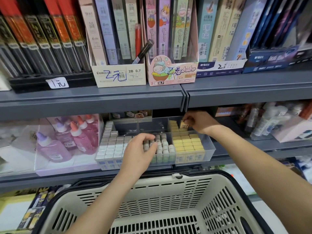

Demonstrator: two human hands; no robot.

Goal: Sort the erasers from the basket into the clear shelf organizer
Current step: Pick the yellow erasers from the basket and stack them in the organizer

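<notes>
The grip of the right hand [199,123] is closed in a pinch on one yellow eraser [183,124], fingertips curled round it. The eraser is held tilted just above the far end of the right compartment of the clear organizer [210,149]. Below and nearer, that compartment is packed with rows of yellow erasers [187,146] standing on end.

The left hand [138,149] lies over the middle compartment. Its fingers are bent down onto the tops of the round-ended erasers [164,146] and its thumb lies against their near left side. Whether this grip clasps one of them or only rests on them cannot be told. To the left, the third compartment holds white erasers [111,146] in tight rows, partly covered by the left hand.

The organizer sits on a grey shelf [84,178], with its far middle section showing bare bottom. Left of it, pink glue bottles [81,137] with orange and lilac caps lean in a display tray. On the shelf above stand cardboard boxes of pencil leads [118,75], marked with handwritten prices.

Nearest of all, below the shelf, is the slotted beige basket [152,191] with a dark rim, and both forearms reach across it.
</notes>
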